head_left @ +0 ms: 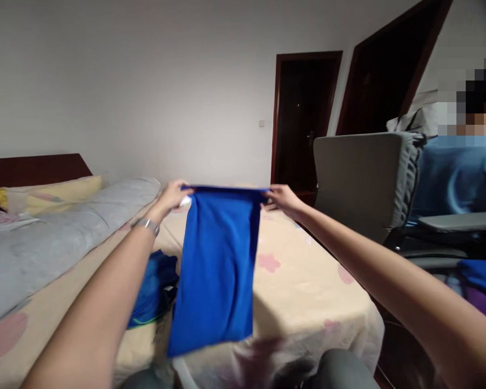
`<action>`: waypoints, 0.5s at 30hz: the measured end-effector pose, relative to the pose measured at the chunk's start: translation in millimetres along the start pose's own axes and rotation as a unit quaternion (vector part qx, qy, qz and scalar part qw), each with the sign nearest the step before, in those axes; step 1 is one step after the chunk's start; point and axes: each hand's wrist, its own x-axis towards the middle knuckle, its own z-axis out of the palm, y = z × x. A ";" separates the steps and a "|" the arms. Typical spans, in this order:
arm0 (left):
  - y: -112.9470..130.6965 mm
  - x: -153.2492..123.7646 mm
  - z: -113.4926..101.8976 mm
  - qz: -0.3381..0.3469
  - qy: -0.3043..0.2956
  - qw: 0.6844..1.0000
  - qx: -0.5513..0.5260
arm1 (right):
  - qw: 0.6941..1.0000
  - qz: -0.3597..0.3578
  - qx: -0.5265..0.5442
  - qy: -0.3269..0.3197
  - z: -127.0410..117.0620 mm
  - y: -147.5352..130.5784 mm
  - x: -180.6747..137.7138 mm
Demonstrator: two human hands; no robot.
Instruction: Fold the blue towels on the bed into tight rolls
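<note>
A blue piece of cloth (pixel 221 265), perhaps a folded garment, hangs stretched between my two hands above the bed. My left hand (pixel 176 195) pinches its upper left corner; a watch with a metal band (pixel 147 224) circles that wrist. At the upper right corner my right hand (pixel 282 199) grips the cloth, its fingers bent round the edge. The lower end of the cloth hangs free near the bed's front edge. Behind my left forearm lies a crumpled dark blue garment (pixel 156 286) with a green trim, partly hidden.
The bed (pixel 303 281) has a cream sheet with pink flowers. A long grey rolled quilt (pixel 76 227) and a yellow pillow (pixel 56 193) lie on the left. At right, a person in a blue top (pixel 453 178) sits on a grey chair (pixel 356 183). A dark door (pixel 305 124) stands behind.
</note>
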 end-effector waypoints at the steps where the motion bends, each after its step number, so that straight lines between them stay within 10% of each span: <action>1: 9.9 32.3 2.6 0.005 0.046 0.999 -0.004 | 0.999 -0.028 0.012 0.027 8.0 -13.5 31.2; 4: 36.5 95.7 -0.2 0.065 0.172 0.983 -0.022 | 0.985 -0.135 0.043 0.098 22.1 -48.0 84.7; 7: 46.3 94.1 -15.0 0.218 0.267 0.939 -0.006 | 0.942 -0.304 0.045 0.134 20.7 -65.0 77.9; 12: -13.5 -16.7 -13.8 0.261 0.342 0.902 0.037 | 0.925 -0.346 -0.079 0.134 9.4 -20.3 -16.9; 15: -95.8 -106.1 19.1 0.232 0.254 0.937 0.049 | 0.946 -0.272 -0.156 0.085 7.4 63.1 -83.6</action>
